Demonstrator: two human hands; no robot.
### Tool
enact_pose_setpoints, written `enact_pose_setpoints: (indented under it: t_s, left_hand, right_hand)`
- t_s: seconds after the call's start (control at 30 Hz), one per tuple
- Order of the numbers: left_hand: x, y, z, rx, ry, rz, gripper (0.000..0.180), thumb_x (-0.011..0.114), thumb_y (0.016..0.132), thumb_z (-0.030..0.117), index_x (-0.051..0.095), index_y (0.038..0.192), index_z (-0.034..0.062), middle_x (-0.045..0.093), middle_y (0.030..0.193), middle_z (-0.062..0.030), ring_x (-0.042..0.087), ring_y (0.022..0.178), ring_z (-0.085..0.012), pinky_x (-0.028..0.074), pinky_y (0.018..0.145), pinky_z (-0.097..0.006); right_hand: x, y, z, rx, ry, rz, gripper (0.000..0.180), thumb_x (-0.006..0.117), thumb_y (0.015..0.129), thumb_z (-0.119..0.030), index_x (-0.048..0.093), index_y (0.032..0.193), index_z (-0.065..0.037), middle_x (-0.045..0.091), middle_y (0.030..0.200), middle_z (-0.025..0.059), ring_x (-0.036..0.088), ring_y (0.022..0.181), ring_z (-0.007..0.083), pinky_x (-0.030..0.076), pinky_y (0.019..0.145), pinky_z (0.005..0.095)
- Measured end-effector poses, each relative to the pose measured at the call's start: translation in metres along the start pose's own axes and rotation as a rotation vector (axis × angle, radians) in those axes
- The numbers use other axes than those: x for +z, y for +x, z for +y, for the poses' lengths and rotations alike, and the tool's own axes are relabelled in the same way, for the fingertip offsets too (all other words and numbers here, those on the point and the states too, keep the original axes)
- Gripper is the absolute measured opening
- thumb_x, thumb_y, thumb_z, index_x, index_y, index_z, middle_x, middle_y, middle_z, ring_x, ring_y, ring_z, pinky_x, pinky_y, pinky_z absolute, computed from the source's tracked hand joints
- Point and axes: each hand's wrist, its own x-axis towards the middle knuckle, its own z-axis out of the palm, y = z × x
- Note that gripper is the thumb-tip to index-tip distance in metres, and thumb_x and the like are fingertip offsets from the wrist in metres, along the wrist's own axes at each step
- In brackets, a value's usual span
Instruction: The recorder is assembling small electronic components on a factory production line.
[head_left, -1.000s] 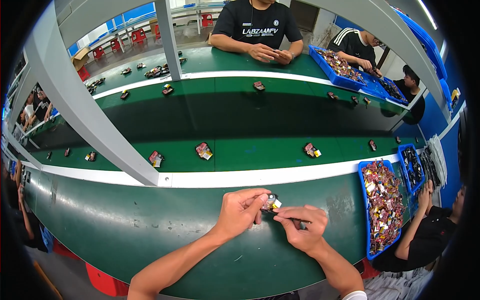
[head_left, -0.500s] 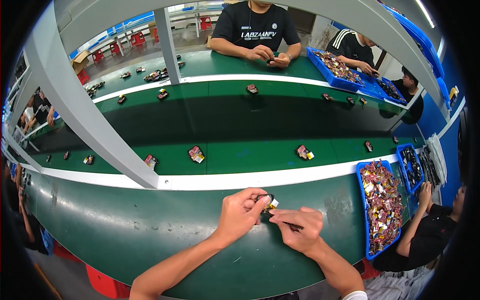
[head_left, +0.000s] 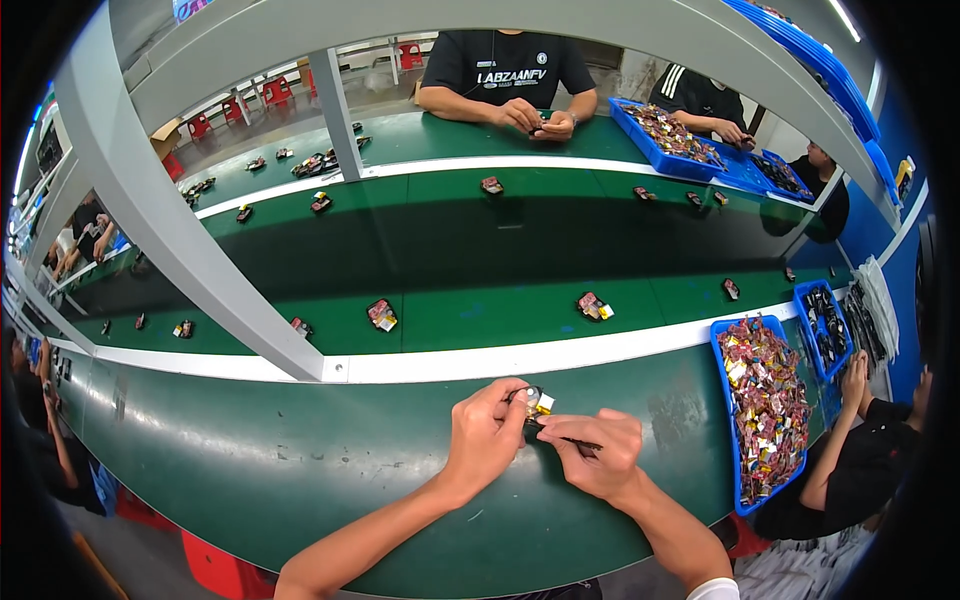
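In front of me, over the green worktop, my left hand (head_left: 487, 428) pinches a small black-cased electronic part (head_left: 532, 408) with a white and yellow piece showing on it. Fingers cover much of this part. My right hand (head_left: 598, 452) is closed round a thin dark tool, perhaps tweezers (head_left: 580, 443), whose handle pokes out past the fingers. Its fingertips meet the lower right side of the part, where the tool's tip is hidden.
To the right a blue tray (head_left: 741, 489) is heaped with small red, white and yellow parts; a second blue tray (head_left: 847, 352) holds black pieces. Beyond a white rail (head_left: 500, 364), a green belt (head_left: 470, 335) carries spaced parts. Grey posts (head_left: 190, 230) rise at left. Several people work around.
Parts on the belt have shifted left against the frame post. Both hands keep almost the same hold on the electronic part and the tool. The view has tilted slightly.
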Motion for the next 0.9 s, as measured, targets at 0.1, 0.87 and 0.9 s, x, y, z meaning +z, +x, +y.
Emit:
enact_pose_setpoints:
  t_s: [0.1, 0.87, 0.9]
  left_hand:
    - [-0.004, 0.003, 0.007, -0.041, 0.052, -0.023, 0.016, 0.065, 0.095, 0.01, 0.068, 0.101, -0.0047, 0.068, 0.064, -0.008, 0.061, 0.052, -0.0081, 0.047, 0.047, -0.025]
    - [-0.018, 0.009, 0.005, -0.23, -0.252, -0.251, 0.025, 0.063, 0.097, 0.007, 0.065, 0.116, -0.0096, 0.072, 0.081, -0.0109, 0.067, 0.06, -0.0122, 0.051, 0.044, -0.025]
    - [-0.014, 0.009, 0.0, -0.219, -0.237, -0.236, 0.024, 0.063, 0.097, 0.007, 0.066, 0.115, -0.0093, 0.072, 0.08, -0.0106, 0.066, 0.059, -0.0115, 0.05, 0.044, -0.025]
  right_hand:
    - [0.002, -0.002, 0.003, -0.05, -0.004, -0.013, 0.02, 0.08, 0.069, 0.003, 0.076, 0.082, -0.012, 0.078, 0.086, -0.0017, 0.061, 0.051, 0.0098, 0.034, 0.045, 0.0249]
    - [0.0, -0.001, 0.0, 0.071, 0.061, 0.043, 0.014, 0.081, 0.071, 0.001, 0.077, 0.077, -0.011, 0.077, 0.079, -0.0007, 0.058, 0.047, 0.0071, 0.03, 0.045, 0.0244]
    - [0.0, -0.002, 0.001, 0.071, 0.062, 0.046, 0.014, 0.081, 0.071, 0.001, 0.077, 0.078, -0.011, 0.077, 0.079, -0.0006, 0.057, 0.047, 0.007, 0.03, 0.045, 0.0244]
